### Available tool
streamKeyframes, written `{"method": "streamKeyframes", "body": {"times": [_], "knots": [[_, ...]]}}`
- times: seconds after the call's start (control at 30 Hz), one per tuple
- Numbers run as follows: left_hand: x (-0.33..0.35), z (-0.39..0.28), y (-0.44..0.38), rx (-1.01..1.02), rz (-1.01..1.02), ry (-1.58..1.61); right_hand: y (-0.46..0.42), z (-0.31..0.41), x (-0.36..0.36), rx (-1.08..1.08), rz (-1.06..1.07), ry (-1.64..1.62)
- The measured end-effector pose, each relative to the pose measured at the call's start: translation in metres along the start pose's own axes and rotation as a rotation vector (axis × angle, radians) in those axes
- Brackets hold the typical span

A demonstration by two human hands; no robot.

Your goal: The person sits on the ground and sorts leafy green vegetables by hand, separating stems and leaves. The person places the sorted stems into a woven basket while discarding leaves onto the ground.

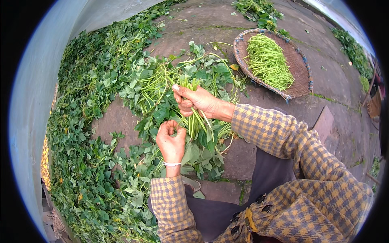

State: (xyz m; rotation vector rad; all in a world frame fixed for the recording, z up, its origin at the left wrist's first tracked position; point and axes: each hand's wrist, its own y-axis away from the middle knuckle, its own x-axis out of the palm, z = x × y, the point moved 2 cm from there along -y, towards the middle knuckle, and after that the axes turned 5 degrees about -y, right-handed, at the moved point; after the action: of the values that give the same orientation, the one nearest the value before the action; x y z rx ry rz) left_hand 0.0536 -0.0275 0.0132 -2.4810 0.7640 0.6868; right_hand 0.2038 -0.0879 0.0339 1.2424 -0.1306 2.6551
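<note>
My right hand (197, 101) is closed around a bunch of green leaf stalks (194, 126). Their cut ends stick up above the fist, and the lower ends fan out below it. Just below and to the left, my left hand (171, 141), with a white bracelet at the wrist, has its thumb and fingers pinched at a thin stalk beside the bunch. The fingertips are partly hidden. Under both hands lies a heap of leafy vines (152, 76), probably sweet potato, with long pale stalks among the leaves.
A round woven bamboo tray (299, 76) with a blue-bound rim holds a pile of stripped green stalks (269, 62). More vines (82, 127) cover the stone paving (115, 121) on the left. Translucent sheeting (33, 121) hangs along the left edge. My knees are below the hands.
</note>
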Motion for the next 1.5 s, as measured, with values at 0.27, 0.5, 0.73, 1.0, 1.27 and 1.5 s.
{"method": "streamKeyframes", "body": {"times": [0.27,0.5,0.73,1.0,1.27,1.5], "knots": [[0.002,0.021,-0.006,-0.384,0.199,0.414,0.0,-0.006,0.002,0.02,0.02,0.005],[-0.017,0.021,-0.005,0.044,0.017,-0.226,0.001,-0.018,0.01,0.105,0.057,0.005],[-0.063,0.066,-0.013,-0.368,-0.13,0.244,0.005,0.005,0.006,0.033,0.103,-0.128],[-0.036,0.02,0.017,-0.483,0.43,0.606,0.002,0.009,-0.006,-0.042,-0.046,0.033],[-0.01,-0.005,0.021,-0.169,0.398,0.165,-0.005,0.0,-0.007,-0.051,-0.175,0.049],[-0.003,0.003,0.022,-0.029,0.209,0.046,-0.008,-0.004,-0.006,-0.023,-0.229,0.006]]}}
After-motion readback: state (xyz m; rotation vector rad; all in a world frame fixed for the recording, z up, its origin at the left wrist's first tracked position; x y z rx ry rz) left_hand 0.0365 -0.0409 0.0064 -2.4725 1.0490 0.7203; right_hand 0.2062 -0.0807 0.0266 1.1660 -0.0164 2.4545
